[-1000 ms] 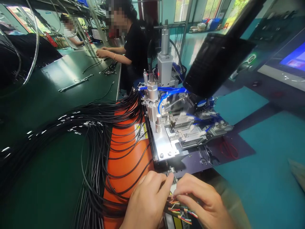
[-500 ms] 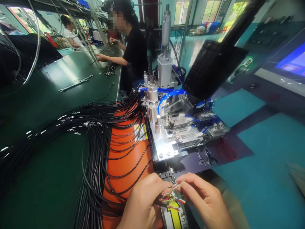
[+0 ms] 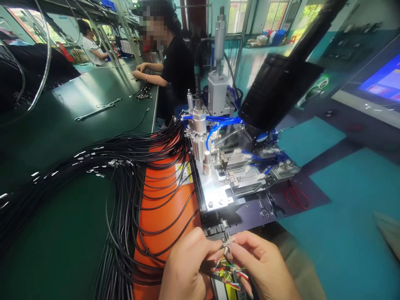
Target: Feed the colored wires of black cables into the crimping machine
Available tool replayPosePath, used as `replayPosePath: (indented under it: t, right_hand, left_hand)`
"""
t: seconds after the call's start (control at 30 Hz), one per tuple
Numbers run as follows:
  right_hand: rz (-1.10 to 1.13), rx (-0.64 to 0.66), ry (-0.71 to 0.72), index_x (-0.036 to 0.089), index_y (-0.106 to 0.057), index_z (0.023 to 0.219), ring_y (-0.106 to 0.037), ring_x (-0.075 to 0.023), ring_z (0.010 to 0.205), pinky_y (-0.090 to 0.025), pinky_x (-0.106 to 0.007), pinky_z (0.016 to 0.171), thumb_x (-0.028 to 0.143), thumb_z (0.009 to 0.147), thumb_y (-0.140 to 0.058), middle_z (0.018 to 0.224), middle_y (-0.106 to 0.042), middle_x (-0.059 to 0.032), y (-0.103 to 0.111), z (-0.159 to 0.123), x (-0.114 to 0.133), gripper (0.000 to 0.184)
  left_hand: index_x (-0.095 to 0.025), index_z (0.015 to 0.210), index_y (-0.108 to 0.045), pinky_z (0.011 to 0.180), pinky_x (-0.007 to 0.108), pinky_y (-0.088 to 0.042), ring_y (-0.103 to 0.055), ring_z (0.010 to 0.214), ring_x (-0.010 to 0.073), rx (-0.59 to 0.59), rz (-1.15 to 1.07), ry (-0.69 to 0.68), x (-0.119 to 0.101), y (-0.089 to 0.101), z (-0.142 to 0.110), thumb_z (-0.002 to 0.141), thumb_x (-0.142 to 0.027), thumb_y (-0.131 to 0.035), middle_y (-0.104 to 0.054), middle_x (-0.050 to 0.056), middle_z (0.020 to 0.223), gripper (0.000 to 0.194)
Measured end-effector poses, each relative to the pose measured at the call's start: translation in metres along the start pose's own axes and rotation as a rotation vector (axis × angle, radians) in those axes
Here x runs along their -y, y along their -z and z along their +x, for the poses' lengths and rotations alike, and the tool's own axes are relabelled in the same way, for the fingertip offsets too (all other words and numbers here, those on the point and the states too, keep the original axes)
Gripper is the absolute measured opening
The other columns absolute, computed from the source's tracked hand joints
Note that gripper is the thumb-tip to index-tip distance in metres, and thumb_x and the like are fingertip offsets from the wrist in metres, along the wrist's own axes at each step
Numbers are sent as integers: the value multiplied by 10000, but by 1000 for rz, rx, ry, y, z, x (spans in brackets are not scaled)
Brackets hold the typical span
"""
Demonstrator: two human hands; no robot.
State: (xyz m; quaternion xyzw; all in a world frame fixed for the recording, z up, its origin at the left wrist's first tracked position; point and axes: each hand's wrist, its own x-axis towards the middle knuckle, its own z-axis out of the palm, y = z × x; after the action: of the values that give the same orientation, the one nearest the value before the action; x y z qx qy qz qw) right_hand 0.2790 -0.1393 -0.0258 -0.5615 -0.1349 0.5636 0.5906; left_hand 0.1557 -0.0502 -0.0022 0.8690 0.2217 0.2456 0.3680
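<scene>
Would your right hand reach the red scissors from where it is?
Probably yes: the way from the right hand to the red scissors looks free, though that hand is pinching thin coloured wires right now.

- Ahead of you, a pneumatic press (image 3: 215, 183) with blue air hoses (image 3: 223, 121)
- Right of it, red scissors (image 3: 296, 198) and wrenches (image 3: 271, 206)
- On the far half of the green desk (image 3: 62, 96), a steel bar (image 3: 98, 109)
- Past that, a co-worker (image 3: 176, 68) at the desk's right edge

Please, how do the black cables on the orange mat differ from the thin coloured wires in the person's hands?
The black cables are long and lie in loose loops; the coloured wires are short, thin and splayed. The cables rest on the mat; the wires are pinched between the left hand and right hand. Both are flexible wire.
</scene>
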Motion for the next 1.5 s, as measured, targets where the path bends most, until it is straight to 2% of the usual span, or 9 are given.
replayPosePath:
  t: [0.13, 0.2, 0.3, 0.43, 0.57, 0.7, 0.83, 1.03, 1.5]
  right_hand:
    - [121, 109, -71, 139, -572, 653, -306, -20, 293, -209, -154, 318, 453, 663, -675, 470, -521, 35, -1, 0, 5, 330]
    - [8, 84, -20, 140, -586, 656, -356, -43, 327, -256, -168, 340, 437, 718, -628, 479, -521, 24, -2, -1, 7, 306]
    - [-381, -24, 316, 157, -639, 695, -536, -127, 534, -404, -218, 482, 309, 803, -554, 632, -605, -30, -3, -1, 2, 205]
    - [-733, -125, 897, 181, -626, 744, -540, -147, 589, -414, -258, 546, 129, 832, -456, 642, -597, -31, -5, 5, -14, 198]
    - [-859, -146, 1017, 186, -574, 789, -511, -152, 607, -413, -271, 553, 85, 823, -462, 666, -574, -33, -2, 8, -13, 154]
    - [-1003, -318, 1078, 183, -554, 945, -492, -204, 749, -404, -326, 640, 169, 796, -541, 814, -544, -75, -1, 6, 1, 150]
    - [-992, -310, 1005, 199, -551, 722, -451, -192, 706, -343, -326, 639, 202, 839, -448, 742, -514, -43, -5, 8, 4, 156]
    - [-352, 63, 285, 193, -430, 662, -452, -152, 632, -416, -266, 602, 390, 849, -423, 658, -436, 8, -8, 12, 10, 272]
    - [-604, -98, 434, 190, -550, 737, -554, -163, 723, -449, -236, 661, 302, 829, -485, 740, -557, -11, 2, 1, 14, 159]
  left_hand:
    - [-184, 845, -651, 477, 190, -364, -495, 546, 103, -25, -8, 33, -1, -1, -2, 810, -113, -481, -473, -8, 610, 187]
    - [-190, 849, -656, 490, 180, -385, -514, 556, 101, -7, -54, 105, -1, -2, -1, 799, -122, -503, -492, -9, 621, 174]
    - [-200, 852, -669, 505, 173, -407, -538, 577, 107, 19, -144, 226, 1, -3, 3, 793, -179, -536, -534, -3, 648, 146]
    - [-168, 799, -674, 546, 203, -428, -552, 613, 135, 45, -238, 376, 1, -4, 10, 825, -289, -491, -577, 27, 671, 221]
    - [-141, 723, -669, 572, 230, -408, -534, 632, 153, 40, -271, 474, 1, -5, 12, 806, -298, -512, -567, 35, 665, 237]
    - [-143, 697, -675, 565, 231, -377, -503, 627, 149, 81, -296, 513, 1, -8, 10, 776, -243, -534, -527, 23, 664, 190]
    - [-153, 668, -670, 549, 222, -366, -482, 619, 141, 57, -320, 490, 2, -10, 8, 755, -250, -555, -506, 17, 656, 173]
    - [-144, 673, -666, 520, 208, -352, -467, 590, 122, 40, -386, 478, -3, -7, 11, 748, -329, -582, -478, 7, 650, 217]
    - [-152, 684, -633, 504, 206, -340, -478, 597, 120, 37, -308, 390, -1, -9, 10, 789, -347, -547, -511, 13, 674, 237]
